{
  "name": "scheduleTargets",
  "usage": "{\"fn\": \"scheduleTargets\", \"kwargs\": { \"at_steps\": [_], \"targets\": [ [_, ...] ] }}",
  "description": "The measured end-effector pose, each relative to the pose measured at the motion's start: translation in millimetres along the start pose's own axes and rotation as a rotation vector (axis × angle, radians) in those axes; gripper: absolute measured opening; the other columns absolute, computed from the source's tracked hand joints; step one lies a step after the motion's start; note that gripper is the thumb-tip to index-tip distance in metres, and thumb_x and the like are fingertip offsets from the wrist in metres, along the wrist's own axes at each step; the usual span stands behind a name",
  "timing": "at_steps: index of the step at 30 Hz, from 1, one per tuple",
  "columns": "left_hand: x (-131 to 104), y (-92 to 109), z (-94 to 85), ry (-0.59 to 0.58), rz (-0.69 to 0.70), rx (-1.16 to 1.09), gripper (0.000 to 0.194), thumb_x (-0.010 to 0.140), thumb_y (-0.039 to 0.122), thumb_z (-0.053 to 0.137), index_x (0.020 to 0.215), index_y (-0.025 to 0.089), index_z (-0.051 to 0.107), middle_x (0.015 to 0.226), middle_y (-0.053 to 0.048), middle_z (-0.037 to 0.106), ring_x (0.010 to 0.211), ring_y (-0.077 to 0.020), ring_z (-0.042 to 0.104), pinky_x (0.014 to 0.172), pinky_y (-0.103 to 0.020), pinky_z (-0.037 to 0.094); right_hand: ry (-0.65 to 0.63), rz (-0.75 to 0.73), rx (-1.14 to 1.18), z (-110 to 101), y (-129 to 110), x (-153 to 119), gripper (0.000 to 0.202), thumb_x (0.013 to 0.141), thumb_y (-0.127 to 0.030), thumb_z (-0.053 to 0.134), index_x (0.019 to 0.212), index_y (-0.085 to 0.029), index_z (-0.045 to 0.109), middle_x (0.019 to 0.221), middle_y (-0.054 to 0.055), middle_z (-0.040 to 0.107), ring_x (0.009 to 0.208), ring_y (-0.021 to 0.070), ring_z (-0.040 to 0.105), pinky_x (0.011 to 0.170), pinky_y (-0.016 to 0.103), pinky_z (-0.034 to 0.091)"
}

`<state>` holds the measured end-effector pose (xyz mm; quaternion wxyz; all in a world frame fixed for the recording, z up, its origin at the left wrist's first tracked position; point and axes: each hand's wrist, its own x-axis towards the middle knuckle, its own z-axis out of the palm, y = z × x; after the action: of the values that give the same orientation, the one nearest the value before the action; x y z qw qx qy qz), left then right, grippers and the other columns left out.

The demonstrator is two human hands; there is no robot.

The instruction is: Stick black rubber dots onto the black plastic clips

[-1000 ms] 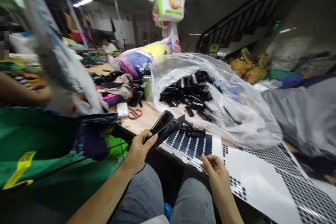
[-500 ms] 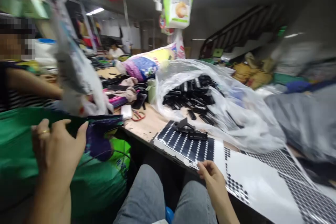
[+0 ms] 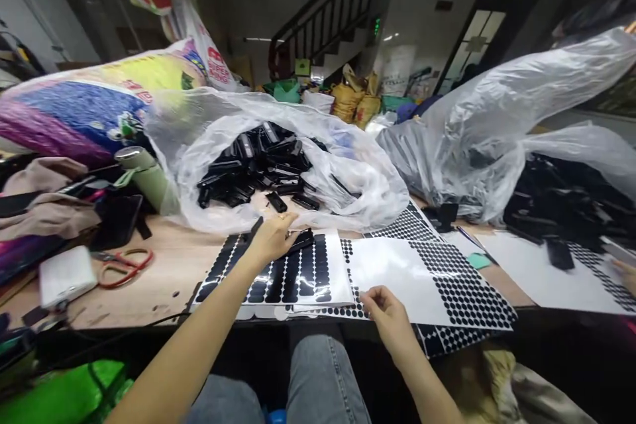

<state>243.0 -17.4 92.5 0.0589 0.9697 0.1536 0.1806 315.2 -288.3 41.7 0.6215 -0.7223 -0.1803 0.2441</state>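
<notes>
My left hand (image 3: 272, 237) reaches over the near sheet of black stickers (image 3: 285, 281), thumb and forefinger apart. Beside its thumb lies a black plastic piece (image 3: 302, 240). The end of another black piece (image 3: 256, 228) shows on its other side; my hand hides the rest. At the sheet's right corner, my right hand (image 3: 385, 310) has thumb and forefinger pressed together. Whatever is between them is too small to make out. White sheets with round black dots (image 3: 462, 285) lie beyond and right of it.
A clear plastic bag (image 3: 368, 195) spills black pieces (image 3: 258, 162) behind the sheets. Red-handled scissors (image 3: 126, 267), a white box (image 3: 67, 276) and a green flask (image 3: 144, 175) stand left. Another person's hand (image 3: 626, 275) shows at far right, by a second bag (image 3: 487, 132).
The view has swung right. My left hand has moved from above the green bag to the black pieces on the sticker sheet. My right hand stays near the sheet's edge, fingers still together.
</notes>
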Motion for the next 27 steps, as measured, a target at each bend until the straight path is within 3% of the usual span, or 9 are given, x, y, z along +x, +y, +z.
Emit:
{"fn": "scheduleTargets", "kwargs": {
  "at_steps": [4,8,12,15,17,20,24,27],
  "targets": [
    [4.0,12.4,35.7,-0.182,-0.043,0.029,0.030,0.078,0.026,0.055,0.106,0.016,0.058,0.111,-0.015,0.059,0.109,-0.0302,0.049,0.087,-0.044,0.040,0.028,-0.058,-0.099,-15.2,-5.4,24.5,0.028,0.072,-0.046,0.058,0.070,-0.019,0.050,0.064,-0.001,0.053,0.062,0.0142,0.049,0.060,0.026,0.039],
    [-5.4,-5.2,56.4,-0.213,-0.066,0.006,0.021,0.083,0.020,0.045,0.096,0.015,0.060,0.112,-0.016,0.059,0.121,-0.0285,0.040,0.089,-0.043,0.039,0.061,-0.131,-0.435,-13.7,-12.7,65.9,0.019,0.079,-0.038,0.049,0.077,-0.020,0.052,0.080,0.003,0.060,0.076,0.0163,0.055,0.070,0.028,0.041],
    [-17.8,-19.6,43.3,-0.112,-0.117,-0.182,0.025,0.085,0.030,0.042,0.097,0.015,0.058,0.109,-0.014,0.060,0.118,-0.0285,0.043,0.095,-0.043,0.035,0.092,-0.068,-0.750,2.2,-10.9,116.5,0.010,0.079,-0.024,0.048,0.082,-0.017,0.054,0.091,0.009,0.062,0.085,0.0200,0.056,0.073,0.029,0.039],
    [-36.0,-8.5,19.1,-0.076,-0.380,-0.512,0.030,0.084,0.040,0.042,0.096,0.017,0.056,0.095,-0.011,0.062,0.096,-0.0277,0.057,0.085,-0.041,0.043,0.086,-0.023,-0.810,16.0,-3.8,136.7,0.005,0.075,-0.018,0.051,0.076,-0.015,0.055,0.089,0.014,0.061,0.085,0.0240,0.056,0.071,0.031,0.037],
    [-51.5,3.8,4.2,-0.202,-0.593,-0.871,0.033,0.083,0.044,0.043,0.101,0.018,0.053,0.089,-0.008,0.064,0.082,-0.0243,0.062,0.075,-0.038,0.048,0.068,-0.001,-0.833,20.4,0.2,140.3,0.007,0.075,-0.016,0.050,0.070,-0.015,0.054,0.083,0.014,0.062,0.079,0.0239,0.057,0.066,0.031,0.036],
    [-73.4,18.4,-8.0,-0.396,-0.746,-1.362,0.040,0.080,0.041,0.052,0.113,0.020,0.049,0.084,-0.006,0.066,0.077,-0.0202,0.063,0.068,-0.031,0.049,0.046,0.013,-0.834,17.8,-0.6,137.2,0.010,0.075,-0.016,0.048,0.066,-0.017,0.052,0.077,0.012,0.061,0.073,0.0222,0.056,0.062,0.030,0.035],
    [-89.5,28.3,-8.3,-0.344,-0.923,-1.517,0.035,0.079,0.034,0.056,0.109,0.015,0.053,0.076,-0.009,0.067,0.064,-0.0143,0.061,0.057,-0.022,0.047,0.037,-0.012,-0.788,12.1,-18.8,115.5,0.011,0.079,-0.022,0.045,0.071,-0.018,0.051,0.078,0.007,0.061,0.074,0.0186,0.055,0.063,0.028,0.036],
    [-89.7,35.1,-7.5,-0.411,-0.937,-1.632,0.027,0.080,0.027,0.055,0.102,0.012,0.056,0.076,-0.010,0.067,0.059,-0.0130,0.060,0.054,-0.022,0.048,-0.066,-0.062,-0.585,21.2,-39.5,81.8,0.016,0.082,-0.033,0.044,0.077,-0.019,0.052,0.077,0.003,0.058,0.071,0.0150,0.053,0.062,0.026,0.038]
  ]
}}
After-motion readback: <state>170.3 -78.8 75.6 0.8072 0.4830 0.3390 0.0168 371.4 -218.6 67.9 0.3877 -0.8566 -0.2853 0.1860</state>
